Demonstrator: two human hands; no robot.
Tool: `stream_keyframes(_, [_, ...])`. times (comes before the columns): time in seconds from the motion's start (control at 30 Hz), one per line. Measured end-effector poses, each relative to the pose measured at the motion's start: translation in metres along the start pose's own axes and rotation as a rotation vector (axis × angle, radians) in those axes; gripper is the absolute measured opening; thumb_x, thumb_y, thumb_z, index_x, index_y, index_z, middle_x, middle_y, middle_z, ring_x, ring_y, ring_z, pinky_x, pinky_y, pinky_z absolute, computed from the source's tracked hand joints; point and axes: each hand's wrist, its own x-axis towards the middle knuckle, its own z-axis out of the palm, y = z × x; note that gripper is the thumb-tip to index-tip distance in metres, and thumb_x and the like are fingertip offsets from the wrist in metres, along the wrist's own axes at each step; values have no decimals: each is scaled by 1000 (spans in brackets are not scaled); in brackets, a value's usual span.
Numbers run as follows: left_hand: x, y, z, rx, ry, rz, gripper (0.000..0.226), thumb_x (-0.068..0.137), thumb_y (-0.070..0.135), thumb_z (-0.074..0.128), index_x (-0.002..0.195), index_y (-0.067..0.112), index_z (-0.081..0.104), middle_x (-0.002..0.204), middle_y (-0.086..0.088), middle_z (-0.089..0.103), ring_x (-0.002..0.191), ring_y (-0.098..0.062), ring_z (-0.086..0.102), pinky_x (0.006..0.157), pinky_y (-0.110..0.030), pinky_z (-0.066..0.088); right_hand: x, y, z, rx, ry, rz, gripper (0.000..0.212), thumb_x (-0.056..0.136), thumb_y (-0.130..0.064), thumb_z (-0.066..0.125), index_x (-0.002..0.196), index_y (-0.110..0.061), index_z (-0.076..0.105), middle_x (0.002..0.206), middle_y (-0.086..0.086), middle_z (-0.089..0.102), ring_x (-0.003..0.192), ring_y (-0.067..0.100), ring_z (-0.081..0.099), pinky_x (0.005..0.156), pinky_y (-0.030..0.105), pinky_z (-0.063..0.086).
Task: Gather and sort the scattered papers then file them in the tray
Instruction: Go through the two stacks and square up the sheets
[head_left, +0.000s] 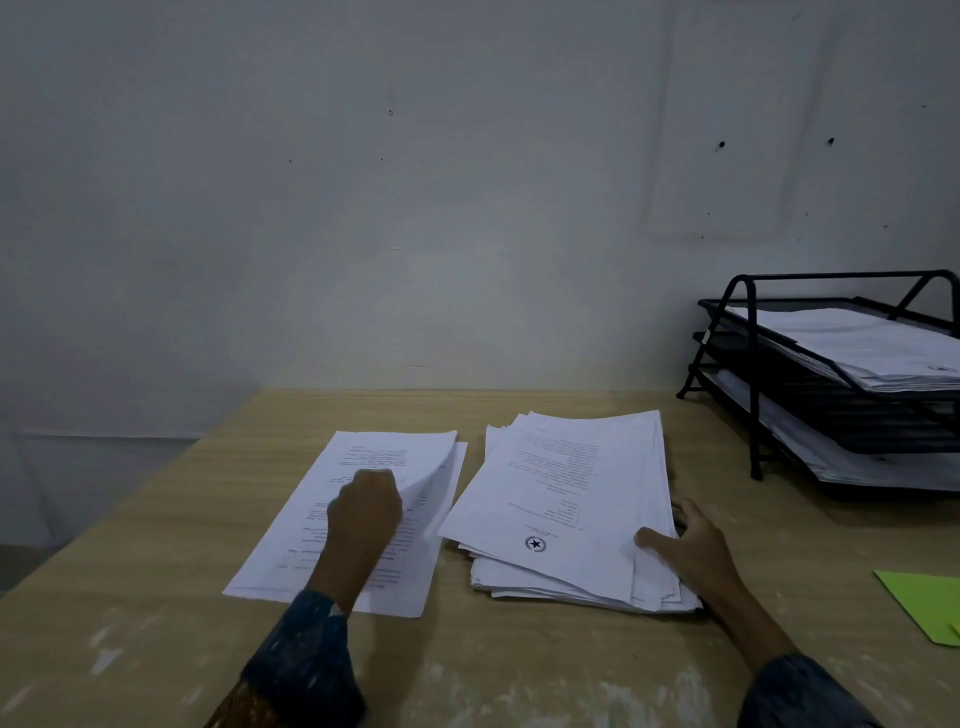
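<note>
Two lots of printed white paper lie on the wooden table (156, 597). A thin left stack (311, 525) has its top sheet curled up along the right edge. My left hand (366, 512) sits on it with fingers curled, holding that lifted sheet. A thicker, uneven right stack (566, 499) lies beside it, the top page showing a round star emblem. My right hand (691, 545) rests on this stack's right edge, thumb on top and fingers spread. The black mesh tray (750, 374) stands at the back right with papers in its upper and lower tiers.
A green sheet (924, 603) lies at the table's right edge. The plain wall stands right behind the table. The table's left edge runs diagonally, with floor beyond it.
</note>
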Motion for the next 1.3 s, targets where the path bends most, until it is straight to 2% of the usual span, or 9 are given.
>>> stream_keyframes(0.23, [16,46,-22,-16,274,214,19,98,15,35,104,9,52,95,-8,66,79,-23,65,62,-29,49,-1,-1,0,9,-15,-1,63,76,-14,74,132,-8,45,127,13,59,91,18,55,71,25,47])
stream_keyframes(0.4, [0,115,4,-58,181,373,25,99,14,29,113,8,49,103,-12,63,91,-29,62,63,-30,34,-3,-1,1,0,-22,-8,63,77,-15,73,132,-9,44,129,13,58,93,20,57,74,27,47])
stream_keyframes(0.6, [-19,163,33,-197,-21,515,23,98,18,36,112,6,52,103,-17,63,93,-34,62,69,-33,42,-3,-3,0,-36,-27,-21,62,80,-18,71,133,-8,41,130,13,56,98,21,56,75,25,45])
stream_keyframes(0.73, [-27,164,28,-382,-330,439,46,99,40,26,121,10,52,125,-14,59,110,-31,56,93,-40,43,-1,-3,1,-41,-2,-33,58,83,-23,69,133,-8,43,132,14,55,108,29,58,79,26,45])
stream_keyframes(0.83, [-23,138,20,-422,-316,402,41,98,40,30,122,16,52,131,-7,56,116,-26,54,98,-39,40,-1,-2,0,5,20,-47,58,83,-30,67,132,-8,45,133,14,55,113,29,57,81,27,45])
stream_keyframes(0.93, [-9,88,21,-135,-307,320,32,93,28,45,121,14,51,128,-7,56,114,-24,55,96,-36,44,-1,0,-1,36,35,-55,56,83,-33,67,130,-9,48,131,13,57,106,25,59,80,27,45])
stream_keyframes(1.03, [0,44,26,142,-512,87,63,81,31,64,133,9,36,134,-11,49,122,-27,49,103,-43,42,-1,0,0,60,46,-58,56,81,-33,69,128,-9,50,129,12,59,97,20,58,80,28,45])
stream_keyframes(1.1, [1,25,32,143,-580,-20,85,75,42,69,140,10,24,141,-11,43,128,-29,45,106,-48,39,-2,0,2,58,47,-63,57,80,-33,70,128,-10,50,128,12,60,92,16,55,79,27,45])
stream_keyframes(1.3, [-6,10,53,-11,-443,-34,77,73,41,69,131,13,26,122,-14,55,112,-33,57,95,-50,48,-4,-1,4,54,43,-62,62,78,-34,71,130,-10,49,130,11,59,104,24,60,82,28,47])
